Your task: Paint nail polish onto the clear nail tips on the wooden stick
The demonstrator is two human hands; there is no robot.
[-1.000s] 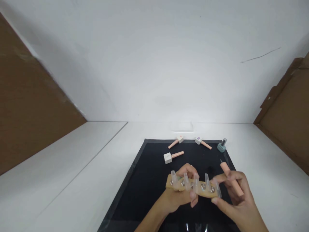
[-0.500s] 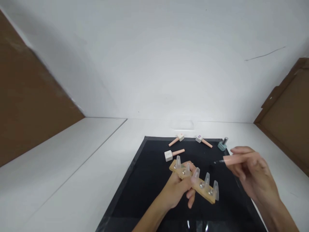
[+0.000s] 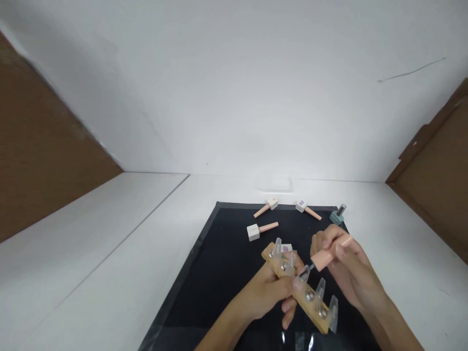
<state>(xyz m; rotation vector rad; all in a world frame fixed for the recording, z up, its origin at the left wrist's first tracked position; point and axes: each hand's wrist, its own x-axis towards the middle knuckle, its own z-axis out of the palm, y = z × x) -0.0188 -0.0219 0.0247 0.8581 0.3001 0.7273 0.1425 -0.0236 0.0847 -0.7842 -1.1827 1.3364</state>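
My left hand [image 3: 268,290] grips a wooden nail stand [image 3: 313,312] near its middle, tilted with the right end lower. Several clear false nail tips [image 3: 321,288] stand up from it, on silvery round studs. In my right hand [image 3: 347,261] is a nail polish brush [image 3: 329,253] with a peach handle, pinched between fingers and thumb. Its dark tip points down-left and meets the middle nail tip [image 3: 304,274]; whether it presses on it I cannot tell. Just behind the stand sits a white polish bottle [image 3: 286,247] with a purple mark, partly hidden by my left hand.
On the black mat [image 3: 219,253] lie white bottles with peach caps: one at mid-left [image 3: 253,232], one at the back [image 3: 272,203], one back right [image 3: 302,205]. A teal bottle [image 3: 336,217] is at the mat's far right corner. Brown cardboard walls [image 3: 44,141] flank the white surface.
My right hand left the stand's right end, swung out right while turning the brush leftward, then came in to the middle nail tip. My left hand tilted the stand's right end down.
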